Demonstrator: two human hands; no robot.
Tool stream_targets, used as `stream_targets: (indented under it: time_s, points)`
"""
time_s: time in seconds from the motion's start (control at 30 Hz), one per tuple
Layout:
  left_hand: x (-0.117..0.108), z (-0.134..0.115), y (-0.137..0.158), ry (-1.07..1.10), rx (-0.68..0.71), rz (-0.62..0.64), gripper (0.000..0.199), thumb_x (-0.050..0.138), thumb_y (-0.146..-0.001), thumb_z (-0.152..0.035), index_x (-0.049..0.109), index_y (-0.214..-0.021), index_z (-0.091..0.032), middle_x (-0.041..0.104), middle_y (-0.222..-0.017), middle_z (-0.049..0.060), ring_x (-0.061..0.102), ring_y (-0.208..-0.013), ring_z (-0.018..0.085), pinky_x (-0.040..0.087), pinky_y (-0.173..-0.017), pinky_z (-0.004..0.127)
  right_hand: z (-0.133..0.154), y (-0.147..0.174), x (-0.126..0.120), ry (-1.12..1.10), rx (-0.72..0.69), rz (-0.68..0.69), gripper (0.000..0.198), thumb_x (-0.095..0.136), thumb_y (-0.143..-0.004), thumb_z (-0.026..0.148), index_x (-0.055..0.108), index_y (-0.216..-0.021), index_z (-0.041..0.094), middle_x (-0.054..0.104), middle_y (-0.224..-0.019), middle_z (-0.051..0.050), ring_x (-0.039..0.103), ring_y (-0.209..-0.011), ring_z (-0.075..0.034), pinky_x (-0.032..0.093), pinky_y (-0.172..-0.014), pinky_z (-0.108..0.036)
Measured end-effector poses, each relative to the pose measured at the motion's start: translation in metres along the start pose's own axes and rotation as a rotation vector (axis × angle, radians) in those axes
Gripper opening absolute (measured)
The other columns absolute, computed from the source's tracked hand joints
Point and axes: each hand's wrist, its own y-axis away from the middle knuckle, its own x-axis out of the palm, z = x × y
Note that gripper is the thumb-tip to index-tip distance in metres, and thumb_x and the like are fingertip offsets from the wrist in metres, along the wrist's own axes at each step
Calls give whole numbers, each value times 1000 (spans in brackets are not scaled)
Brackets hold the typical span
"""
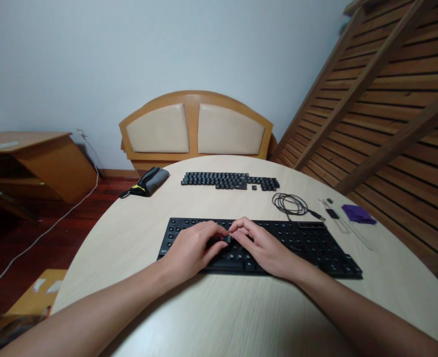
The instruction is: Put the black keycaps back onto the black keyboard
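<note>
A black keyboard [300, 248], stripped of most of its keycaps, lies on the table in front of me. Over its middle, my left hand [194, 245] pinches a small dark keycap [226, 239] between thumb and forefinger. My right hand [265, 245] meets it there, its fingers drawn together beside the keycap; whether they grip anything is hidden. Beyond the keyboard, loose black keycaps [215, 179] are set out in rows, with one single keycap [254, 188] slightly apart. The keyboard's coiled cable [290, 204] rests behind its right half.
At the right lie a purple cloth [358, 214] and a thin wire tool [341, 224]. A dark grey pouch [148, 182] sits near the table's [129, 238] left back edge. Behind stands a wooden headboard [193, 114]; slatted wood [382, 99] leans at the right.
</note>
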Motion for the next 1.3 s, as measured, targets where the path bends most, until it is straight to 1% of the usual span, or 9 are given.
stream_targets:
  time_s: [0.1, 0.2, 0.33, 0.57, 0.67, 0.8, 0.97, 1.1, 1.3]
  points:
    - [-2, -1, -1, 41, -79, -3, 11, 64, -94, -22, 65, -105, -22, 73, -97, 1, 69, -88, 19, 51, -78, 31, 1, -1, 0, 16, -29, -33, 12, 52, -99, 29, 59, -105, 21, 68, -100, -3, 64, -96, -17, 48, -88, -31]
    - [-4, -4, -2, 77, -116, -10, 10, 63, -94, -23, 66, -104, -22, 74, -93, 1, 69, -85, 19, 51, -77, 31, 2, -1, 1, 41, -53, -52, 11, 58, -95, 24, 63, -104, 21, 70, -102, -4, 66, -97, -18, 49, -89, -31]
    - [-5, -5, -2, 100, -121, -5, 10, 63, -93, -24, 66, -103, -21, 74, -94, 2, 69, -87, 19, 51, -78, 32, 2, 0, 1, 52, -66, -64, 10, 61, -92, 23, 66, -100, 21, 73, -99, -4, 67, -95, -18, 51, -87, -32]
    - [-4, -5, -1, 94, -104, 4, 10, 65, -91, -22, 65, -101, -22, 73, -98, 2, 68, -90, 21, 51, -81, 34, 1, 0, 0, 87, -73, -84, 8, 61, -92, 25, 68, -97, 21, 74, -95, -3, 69, -91, -19, 53, -84, -32]
    - [-4, -5, -1, 74, -109, 19, 11, 66, -90, -21, 65, -101, -22, 73, -99, 2, 68, -92, 21, 51, -82, 34, 1, 0, 0, 160, -84, -117, 8, 60, -93, 23, 68, -95, 22, 74, -94, -3, 68, -90, -19, 52, -84, -32]
    - [-4, -4, -1, 55, -115, 42, 13, 68, -87, -20, 65, -99, -22, 72, -100, 2, 66, -93, 22, 50, -82, 35, -3, 3, 0, 314, -122, -151, 12, 55, -95, 17, 67, -96, 22, 73, -99, -4, 66, -95, -19, 51, -88, -34]
    - [-4, -3, -1, 47, -122, 60, 12, 70, -86, -21, 66, -97, -22, 72, -98, 1, 65, -90, 21, 48, -79, 33, -4, 4, 3, 462, -205, -131, 20, 49, -95, 11, 65, -100, 22, 71, -100, -5, 64, -98, -20, 51, -88, -36]
    - [-4, -3, 0, 38, -126, 65, 12, 70, -86, -23, 66, -97, -23, 71, -96, 1, 65, -88, 21, 48, -78, 32, 0, 6, 4, 514, -245, -117, 18, 50, -96, 14, 65, -100, 22, 71, -99, -6, 65, -97, -22, 52, -87, -38]
    - [-5, -3, 1, 25, -119, 70, 11, 70, -86, -23, 66, -96, -22, 71, -92, 0, 64, -85, 20, 47, -75, 31, 1, 10, 6, 581, -257, -88, 15, 54, -93, 17, 64, -103, 21, 72, -100, -8, 64, -96, -24, 52, -86, -40]
